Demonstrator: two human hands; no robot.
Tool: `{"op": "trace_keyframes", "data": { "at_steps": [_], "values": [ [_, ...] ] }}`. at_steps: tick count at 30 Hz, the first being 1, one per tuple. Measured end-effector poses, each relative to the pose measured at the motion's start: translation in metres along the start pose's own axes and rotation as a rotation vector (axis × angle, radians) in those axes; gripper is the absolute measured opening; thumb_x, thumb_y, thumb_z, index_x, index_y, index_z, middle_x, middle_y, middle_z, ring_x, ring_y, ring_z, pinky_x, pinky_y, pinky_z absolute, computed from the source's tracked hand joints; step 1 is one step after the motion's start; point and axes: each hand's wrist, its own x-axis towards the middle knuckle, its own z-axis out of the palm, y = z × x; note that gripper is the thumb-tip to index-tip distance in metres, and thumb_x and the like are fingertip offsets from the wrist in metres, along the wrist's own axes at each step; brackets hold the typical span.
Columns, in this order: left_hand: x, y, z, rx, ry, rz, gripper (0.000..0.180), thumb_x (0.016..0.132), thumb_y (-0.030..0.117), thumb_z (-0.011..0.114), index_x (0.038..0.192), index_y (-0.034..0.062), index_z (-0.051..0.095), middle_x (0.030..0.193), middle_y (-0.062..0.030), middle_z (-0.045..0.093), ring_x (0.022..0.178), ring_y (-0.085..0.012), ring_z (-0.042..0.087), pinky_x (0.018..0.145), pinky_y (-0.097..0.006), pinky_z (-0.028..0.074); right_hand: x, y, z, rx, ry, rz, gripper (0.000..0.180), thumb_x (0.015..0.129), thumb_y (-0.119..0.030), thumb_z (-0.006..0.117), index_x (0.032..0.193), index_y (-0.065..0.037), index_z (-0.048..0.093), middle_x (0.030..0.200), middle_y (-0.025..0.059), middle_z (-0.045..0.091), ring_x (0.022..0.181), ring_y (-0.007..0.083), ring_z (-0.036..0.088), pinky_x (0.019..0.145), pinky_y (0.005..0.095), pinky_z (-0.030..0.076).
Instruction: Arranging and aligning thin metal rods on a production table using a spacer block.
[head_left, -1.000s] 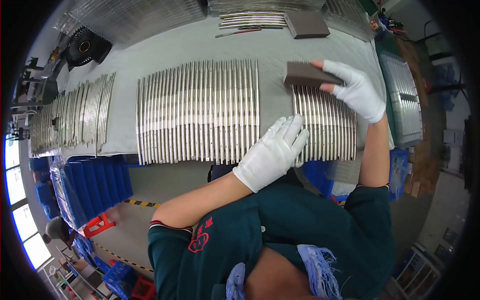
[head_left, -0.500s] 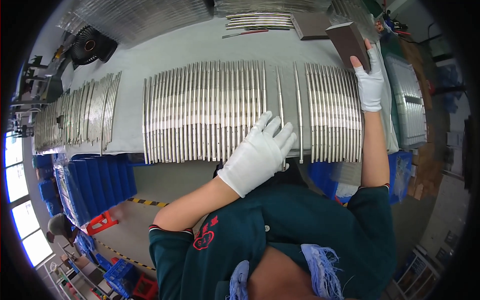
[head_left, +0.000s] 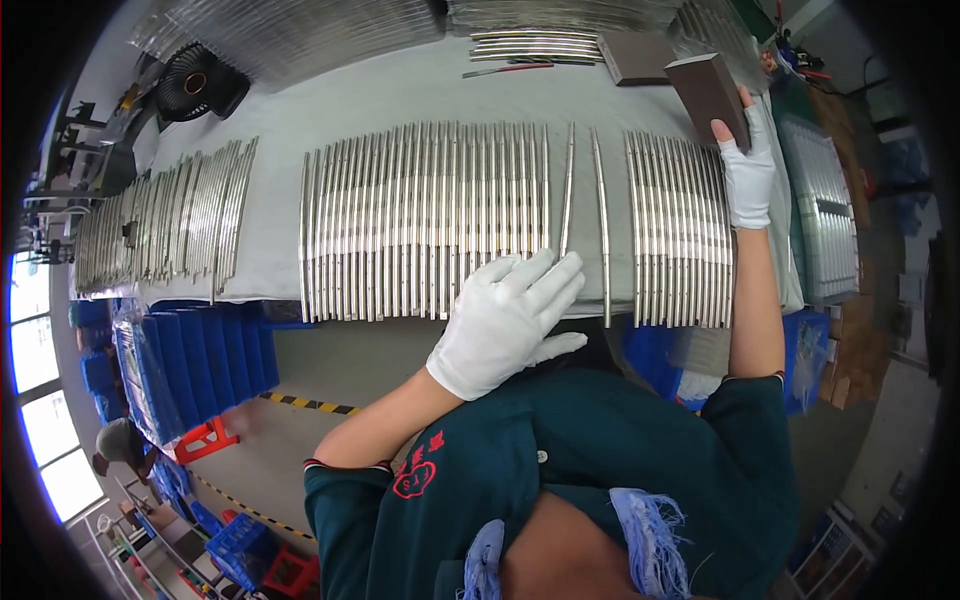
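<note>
Head view: the left hand (head_left: 508, 322), in a white glove, lies flat with fingers spread wide on the near ends of a long row of slim metal bars (head_left: 425, 220) laid side by side on the grey worktop (head_left: 330, 105). It holds nothing; it only presses on the bars at the near edge. The right hand (head_left: 745, 165), also gloved, is stretched to the far right and grips a dark brown sanding block (head_left: 708, 92) between thumb and fingers, lifted above the far ends of a second group of bars (head_left: 675, 225). Between the two groups two single bars (head_left: 598, 220) lie apart from the rest, with bare cloth on either side.

The bars look stiff, polished and slightly bowed, so they would likely roll or slide under a glove; a flat palm across several ends steadies them better than a pinch on one. The block looks light and a little yielding, best taken across its short sides, as it is now.

Further left lies another fanned batch of bars (head_left: 165, 225), and a small black fan (head_left: 200, 90) stands at the far left. Blue crates (head_left: 205, 355) sit below the worktop's near edge.
</note>
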Motion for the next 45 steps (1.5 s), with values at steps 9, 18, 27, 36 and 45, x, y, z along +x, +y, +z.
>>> {"op": "trace_keyframes", "data": {
  "at_steps": [9, 18, 27, 36, 45],
  "values": [
    [-0.015, -0.012, 0.000, 0.134, -0.105, -0.059, 0.068, 0.071, 0.024, 0.083, 0.132, 0.0065, 0.061, 0.134, -0.0101, 0.063, 0.133, -0.0295, 0.055, 0.115, -0.060, 0.035, -0.003, 0.005, -0.001, -0.001, -0.001, -0.007, 0.061, 0.094, -0.017, 0.078, 0.150, -0.013, 0.055, 0.136, 0.0064, 0.066, 0.117, 0.0136, 0.062, 0.102, 0.0272, 0.047],
    [-0.021, -0.012, -0.001, 0.036, 0.081, 0.012, 0.061, 0.063, 0.029, 0.084, 0.119, 0.0106, 0.066, 0.122, -0.0078, 0.065, 0.123, -0.0289, 0.062, 0.101, -0.058, 0.045, -0.005, -0.044, 0.001, 0.061, -0.140, 0.048, 0.065, 0.092, -0.017, 0.080, 0.151, -0.012, 0.054, 0.140, 0.0062, 0.063, 0.121, 0.0142, 0.060, 0.105, 0.0277, 0.046],
    [-0.018, -0.011, -0.010, 0.080, 0.132, 0.028, 0.044, 0.070, 0.041, 0.078, 0.104, 0.0150, 0.065, 0.106, -0.0047, 0.063, 0.111, -0.0239, 0.065, 0.091, -0.053, 0.047, -0.017, -0.112, 0.029, 0.215, -0.812, 0.142, 0.062, 0.091, -0.013, 0.079, 0.148, -0.011, 0.056, 0.144, 0.0067, 0.063, 0.129, 0.0161, 0.060, 0.110, 0.0314, 0.045],
    [-0.019, -0.007, -0.009, 0.049, 0.100, 0.017, 0.042, 0.080, 0.041, 0.077, 0.108, 0.0111, 0.068, 0.114, -0.0099, 0.068, 0.118, -0.0275, 0.065, 0.103, -0.053, 0.047, -0.007, -0.146, 0.050, 0.061, -1.068, 0.038, 0.059, 0.089, -0.010, 0.078, 0.145, -0.011, 0.060, 0.137, 0.0097, 0.068, 0.122, 0.0195, 0.065, 0.107, 0.0308, 0.048],
    [-0.019, -0.007, -0.005, 0.013, 0.118, 0.015, 0.043, 0.080, 0.041, 0.076, 0.108, 0.0099, 0.067, 0.113, -0.0095, 0.067, 0.117, -0.0270, 0.064, 0.102, -0.052, 0.046, -0.010, -0.143, 0.053, 0.030, -1.072, 0.087, 0.058, 0.088, -0.005, 0.078, 0.144, -0.006, 0.060, 0.141, 0.0066, 0.065, 0.126, 0.0160, 0.061, 0.111, 0.0309, 0.046]
  ]
}}
